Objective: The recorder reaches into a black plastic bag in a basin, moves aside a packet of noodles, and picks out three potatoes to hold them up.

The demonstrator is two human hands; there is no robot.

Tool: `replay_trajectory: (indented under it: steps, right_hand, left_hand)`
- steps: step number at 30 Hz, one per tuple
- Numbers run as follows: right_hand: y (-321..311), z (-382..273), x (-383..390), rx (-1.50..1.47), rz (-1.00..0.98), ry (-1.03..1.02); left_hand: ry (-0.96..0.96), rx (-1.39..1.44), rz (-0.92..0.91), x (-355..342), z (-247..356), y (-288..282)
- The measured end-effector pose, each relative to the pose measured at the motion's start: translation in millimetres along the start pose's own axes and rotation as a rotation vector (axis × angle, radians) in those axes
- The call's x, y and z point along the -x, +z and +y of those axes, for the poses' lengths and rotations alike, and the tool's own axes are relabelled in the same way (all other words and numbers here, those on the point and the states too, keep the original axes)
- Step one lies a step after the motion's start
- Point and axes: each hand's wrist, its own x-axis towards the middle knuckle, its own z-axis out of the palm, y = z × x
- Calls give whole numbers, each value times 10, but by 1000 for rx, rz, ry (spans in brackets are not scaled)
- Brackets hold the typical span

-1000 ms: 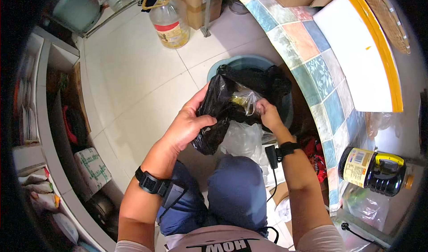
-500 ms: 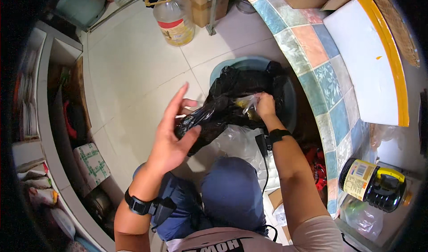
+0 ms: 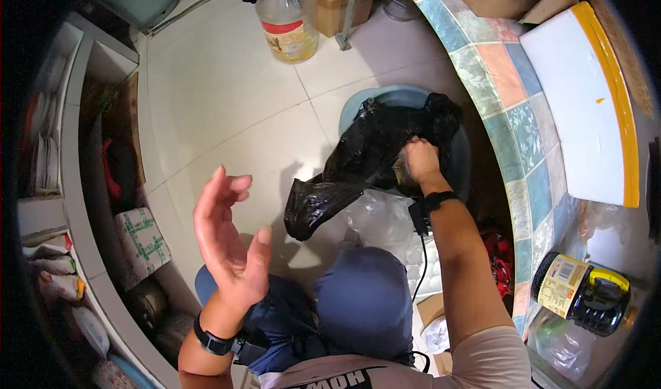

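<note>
Right hand (image 3: 420, 158) is closed on the black bag (image 3: 375, 158), which lies draped over the blue bin (image 3: 406, 100) at far right. Left hand (image 3: 231, 241) is raised, fingers spread, holding nothing. Risk: with one grip only, the bag may slip or spill onto the tile floor (image 3: 220, 93). Room: oil bottle (image 3: 286, 20) far, shelves (image 3: 76, 182) left, tiled tabletop (image 3: 509, 93) right.

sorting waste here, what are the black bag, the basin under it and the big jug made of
Crinkled black bag: thin plastic film, glossy wrinkles. Round blue-grey basin under it: likely rigid plastic, smooth matte rim. Large clear jug: transparent plastic by the look, yellowish liquid showing through.
</note>
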Motion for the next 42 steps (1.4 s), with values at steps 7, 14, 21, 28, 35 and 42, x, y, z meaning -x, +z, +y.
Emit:
replay_trajectory:
  steps: [7,14,21,28,35,42]
  right_hand:
    - [27,68,19,-115,-60,-29]
    - [-206,266,159,-1061,-298,203]
    - [-373,178,222,-687,-235,-102]
    - [100,318,254,-1026,15,148]
    - [-33,265,510,-1162,299,66]
    - [-282,154,680,-985,289,14]
  left_hand:
    - [136,175,-230,40,139,38]
    - [-65,308,-691,9,39,427]
    - [-147,70,-760,12,-393,753]
    - [-218,121,-674,98,-580,735]
    - [-254,119,-660,122,-620,746]
    - [-378,116,-694,158,-676,733]
